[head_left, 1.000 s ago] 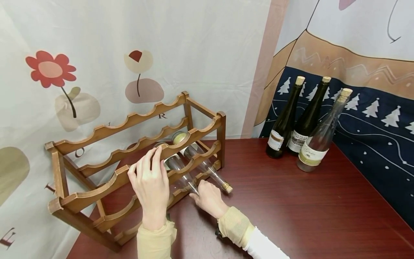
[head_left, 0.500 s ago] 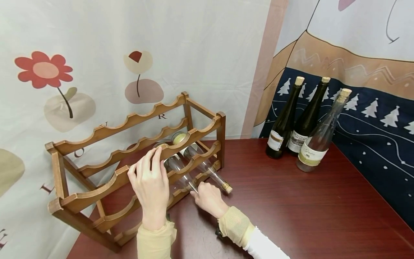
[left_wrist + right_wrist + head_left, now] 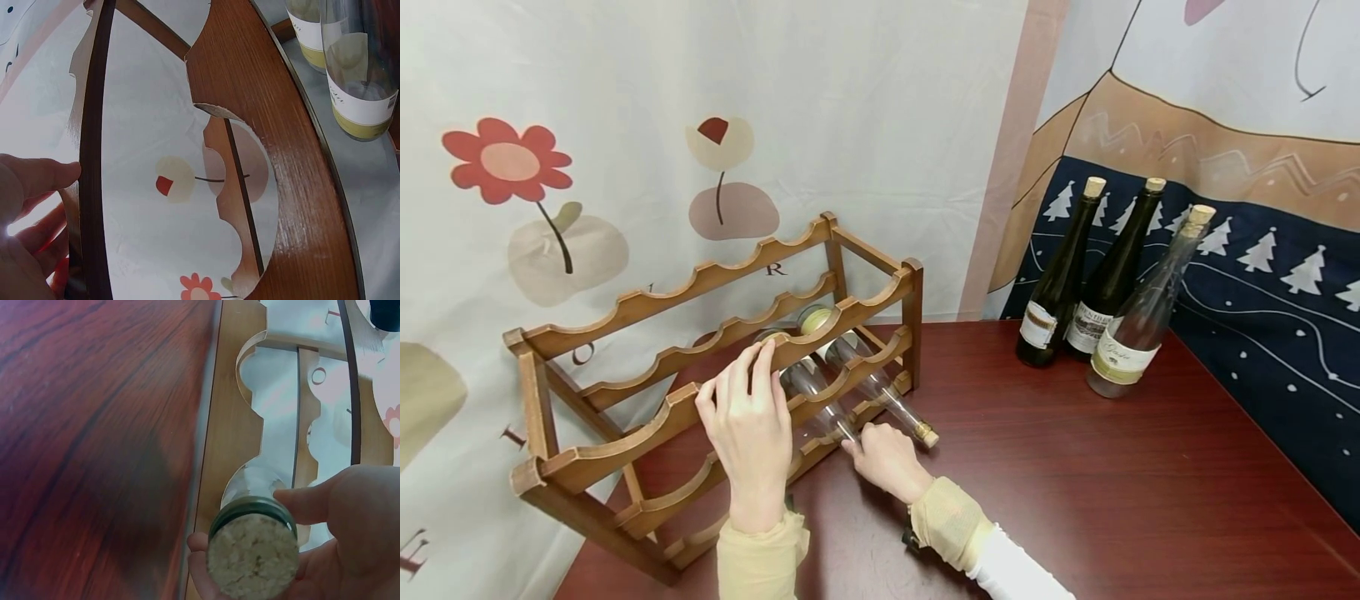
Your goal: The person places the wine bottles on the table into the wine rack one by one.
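A wooden wine rack (image 3: pixel 613 450) with scalloped rails stands at a slant on the table. My left hand (image 3: pixel 745 429) holds its top front rail, the thumb (image 3: pixel 59 173) lying against the wood in the left wrist view. Low in the rack lies a clear wine bottle (image 3: pixel 808 379), its neck pointing toward me. My right hand (image 3: pixel 891 462) grips that neck, thumb on one side and fingers on the other, just behind the cork (image 3: pixel 253 556). To its right, a second clear bottle (image 3: pixel 891 400) lies in the rack, cork end sticking out past the front.
Two dark green wine bottles (image 3: pixel 1051 308) and a clear labelled bottle (image 3: pixel 1126 354) stand corked at the back right of the red-brown table (image 3: pixel 1075 500). Behind the rack hangs a pale printed cloth (image 3: pixel 865 117); a dark blue patterned one (image 3: pixel 1262 333) borders the right side.
Almost nothing differs: my right hand and forearm have shifted very slightly to the right at the bottle neck. My left hand stays on the rail.
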Tool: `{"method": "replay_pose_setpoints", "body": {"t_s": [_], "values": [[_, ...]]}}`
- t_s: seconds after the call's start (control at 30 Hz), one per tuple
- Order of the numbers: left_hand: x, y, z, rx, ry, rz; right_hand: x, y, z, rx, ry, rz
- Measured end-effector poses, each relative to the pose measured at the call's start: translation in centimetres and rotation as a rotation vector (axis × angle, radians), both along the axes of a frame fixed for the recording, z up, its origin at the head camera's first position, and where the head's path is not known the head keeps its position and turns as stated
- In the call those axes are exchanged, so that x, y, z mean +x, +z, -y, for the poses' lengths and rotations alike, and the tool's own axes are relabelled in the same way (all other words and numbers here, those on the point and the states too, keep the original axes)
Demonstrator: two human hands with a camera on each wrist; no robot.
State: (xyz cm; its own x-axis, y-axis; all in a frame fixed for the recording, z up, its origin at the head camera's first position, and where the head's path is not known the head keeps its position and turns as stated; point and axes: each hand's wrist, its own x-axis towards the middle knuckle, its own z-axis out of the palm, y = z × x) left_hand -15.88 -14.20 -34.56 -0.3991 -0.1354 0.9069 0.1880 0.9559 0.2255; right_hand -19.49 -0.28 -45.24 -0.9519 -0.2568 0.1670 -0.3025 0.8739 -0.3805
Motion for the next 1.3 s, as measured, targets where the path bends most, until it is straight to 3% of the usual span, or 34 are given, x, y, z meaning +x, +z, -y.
{"method": "replay_pose_setpoints", "body": {"t_s": [0.3,0.43,0.63,0.77,0.87,1.1,1.3], "values": [[-0.1,0.1,-0.2,0.01,-0.011,-0.018,-0.5,-0.4,-0.8,-0.068,0.02,0.001],[-0.1,0.2,-0.2,0.007,-0.012,-0.022,-0.8,-0.3,-1.6,-0.116,0.032,-0.061],[0.0,0.1,-0.1,0.008,-0.007,-0.004,-1.7,1.0,-3.8,-0.232,0.014,-0.1],[0.0,0.1,-0.1,0.007,-0.001,0.007,-2.7,2.5,-6.2,-0.302,-0.034,-0.082],[0.0,0.1,-0.1,0.004,-0.001,0.0,-3.8,3.5,-8.8,-0.345,-0.101,-0.116],[-0.1,0.1,-0.1,0.003,-0.006,-0.018,-5.7,6.0,-15.9,-0.398,-0.308,-0.281],[0.0,0.1,-0.1,0.003,-0.005,-0.01,-6.3,7.9,-21.6,-0.465,-0.413,-0.461]]}}
